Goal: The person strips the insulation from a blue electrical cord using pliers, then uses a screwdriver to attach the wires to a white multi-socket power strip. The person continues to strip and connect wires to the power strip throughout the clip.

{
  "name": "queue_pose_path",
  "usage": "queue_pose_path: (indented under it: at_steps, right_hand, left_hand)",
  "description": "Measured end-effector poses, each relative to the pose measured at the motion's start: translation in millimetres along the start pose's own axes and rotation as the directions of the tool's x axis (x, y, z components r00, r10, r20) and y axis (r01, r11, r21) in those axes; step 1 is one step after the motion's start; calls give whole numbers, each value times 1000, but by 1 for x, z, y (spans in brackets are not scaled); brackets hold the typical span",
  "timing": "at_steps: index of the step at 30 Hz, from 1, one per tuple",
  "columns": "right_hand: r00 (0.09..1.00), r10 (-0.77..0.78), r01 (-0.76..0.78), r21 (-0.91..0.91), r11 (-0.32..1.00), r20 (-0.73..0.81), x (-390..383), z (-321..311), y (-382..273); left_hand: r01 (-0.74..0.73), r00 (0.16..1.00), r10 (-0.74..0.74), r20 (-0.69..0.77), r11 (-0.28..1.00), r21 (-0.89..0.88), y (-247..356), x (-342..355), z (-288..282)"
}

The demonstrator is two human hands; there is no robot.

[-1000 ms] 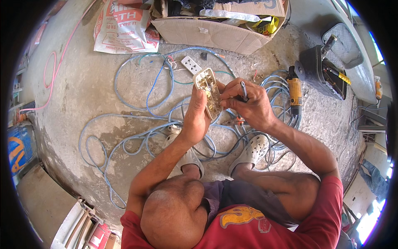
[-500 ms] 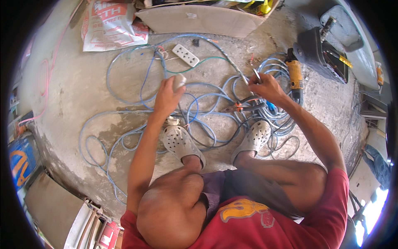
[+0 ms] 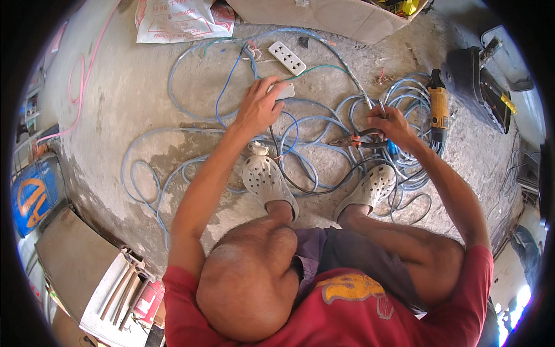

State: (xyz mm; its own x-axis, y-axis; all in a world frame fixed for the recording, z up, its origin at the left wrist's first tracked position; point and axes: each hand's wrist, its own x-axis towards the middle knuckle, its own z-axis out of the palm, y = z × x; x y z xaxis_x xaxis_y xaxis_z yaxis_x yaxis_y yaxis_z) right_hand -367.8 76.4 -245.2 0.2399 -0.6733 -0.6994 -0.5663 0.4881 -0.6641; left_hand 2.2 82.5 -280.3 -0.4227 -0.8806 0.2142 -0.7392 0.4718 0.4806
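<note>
My left hand [image 3: 258, 109] is closed on a small white block with rounded corners [image 3: 284, 91]; its kind is unclear, and the fingers cover part of it. A black cord [image 3: 277, 153] runs down from near that hand. My right hand [image 3: 392, 126] pinches a slim, dark, pen-like tool [image 3: 382, 107], mostly hidden by the fingers. Just below the right hand lie pliers [image 3: 357, 140] with orange and black handles. Beyond my left hand, a white power strip [image 3: 287, 58] rests on the concrete floor.
Loops of blue-grey cable [image 3: 329, 124] spread around my clogs [image 3: 267, 178]. A yellow and black power tool [image 3: 437, 110] lies at the right, near a dark open toolbox [image 3: 468, 87]. A cardboard box [image 3: 329, 17] and a white sack [image 3: 179, 22] stand at the far side.
The view has shifted, so the floor things sit higher and further right. My left hand has turned and moved toward the power strip with the white block. The right hand's tool now points more upright.
</note>
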Motion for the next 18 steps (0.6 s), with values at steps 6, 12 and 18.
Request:
queue_pose_path:
  at_steps: [6, 12, 18]
  right_hand:
    - [980, -100, 61, 218, 974, 170, -28, 21, -61]
    - [927, -95, 68, 85, 994, 362, -21, 58, -92]
    - [907, -330, 231, 348, 909, 261, -3, 101, -116]
  left_hand:
    - [-99, 938, 149, 312, 981, -169, 13, -94, -22]
    - [-143, 951, 233, 205, 915, -378, 35, -87, 1]
    - [201, 946, -310, 90, 347, -916, 55, -49, -9]
